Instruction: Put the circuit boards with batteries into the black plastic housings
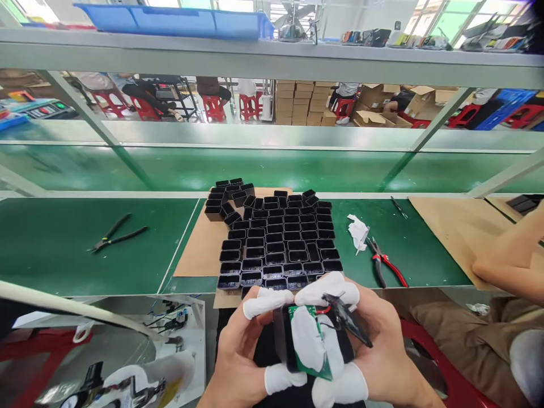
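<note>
Both hands meet low at my lap edge, below the worktop [63,243]. Left hand [238,351] curled partly closed around a black housing [283,340], thumb and forefinger in white finger cots [263,303]; right hand [374,351] likewise curled, its cotted fingers pressing on one green circuit board [304,340] seated in the housing. One red wire [323,310] loops off the board's top edge, and a black flat piece [348,320] sits tilted under my right forefinger; what it is, cannot tell. Cots visible: at least five across the two hands, exact count unclear. Just beyond my hands, at the near edge of the worktop, a block of empty black cases [276,243] stands open side up on a brown cardboard sheet [199,243]: roughly seven rows of about six, plus a loose cluster of about ten at the back left, some tipped. Right of the block: one crumpled white scrap [357,231], one pair of red-handled pliers [385,263], one thin dark tool [398,207] further back. Left, well apart: one pair of black-handled pliers [117,232]. Another person's bare forearm [510,260] rests at the far right, beside a second cardboard sheet [450,226].
</note>
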Available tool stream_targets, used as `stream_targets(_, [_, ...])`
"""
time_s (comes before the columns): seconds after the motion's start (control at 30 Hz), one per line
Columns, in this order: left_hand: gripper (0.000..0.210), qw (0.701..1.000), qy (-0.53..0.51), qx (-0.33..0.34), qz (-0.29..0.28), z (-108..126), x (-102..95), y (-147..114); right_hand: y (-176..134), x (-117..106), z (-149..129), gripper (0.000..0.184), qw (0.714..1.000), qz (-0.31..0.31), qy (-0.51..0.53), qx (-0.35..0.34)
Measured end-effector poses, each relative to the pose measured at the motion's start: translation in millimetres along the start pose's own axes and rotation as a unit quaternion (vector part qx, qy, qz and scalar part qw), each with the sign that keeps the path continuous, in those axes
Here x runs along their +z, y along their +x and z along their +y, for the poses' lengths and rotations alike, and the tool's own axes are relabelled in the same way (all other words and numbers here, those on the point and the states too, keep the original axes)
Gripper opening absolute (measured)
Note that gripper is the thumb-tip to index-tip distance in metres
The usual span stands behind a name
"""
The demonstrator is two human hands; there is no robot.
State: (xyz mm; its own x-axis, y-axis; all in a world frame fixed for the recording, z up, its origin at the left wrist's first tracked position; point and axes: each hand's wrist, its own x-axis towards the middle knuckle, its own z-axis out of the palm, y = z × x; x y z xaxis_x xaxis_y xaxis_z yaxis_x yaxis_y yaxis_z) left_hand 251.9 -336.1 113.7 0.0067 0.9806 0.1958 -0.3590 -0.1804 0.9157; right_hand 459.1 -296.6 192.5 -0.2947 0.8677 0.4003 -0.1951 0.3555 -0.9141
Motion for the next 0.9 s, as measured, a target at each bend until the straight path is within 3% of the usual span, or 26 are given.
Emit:
stream_targets(0.17, [0.102,1.000,0.004,-0.024,0.002,-0.3,-0.6,0.1,-4.1,-1.7,6.3,0.070,0.999,0.022,-0.049,-0.009])
stream_targets(0.3, [0.105,1.000,0.011,-0.027,0.008,3.4,-4.0,-1.5,-7.1,-0.8,13.5,0.073,0.997,0.003,-0.074,-0.020])
stream_targets(0.47, [0.095,0.999,0.025,-0.029,0.002,6.1,-8.0,-4.2,-6.7,3.2,16.6,0.081,0.997,-0.030,-0.066,-0.010])
stream_targets(0.7, [0.102,1.000,0.012,0.005,-0.001,1.6,-12.5,-4.7,-4.0,9.0,15.8,0.074,0.996,-0.037,-0.079,-0.022])
stream_targets(0.9, [0.105,1.000,0.003,-0.004,-0.003,-0.7,-14.7,-8.5,-0.8,12.0,14.8,0.073,0.997,-0.036,-0.073,-0.019])
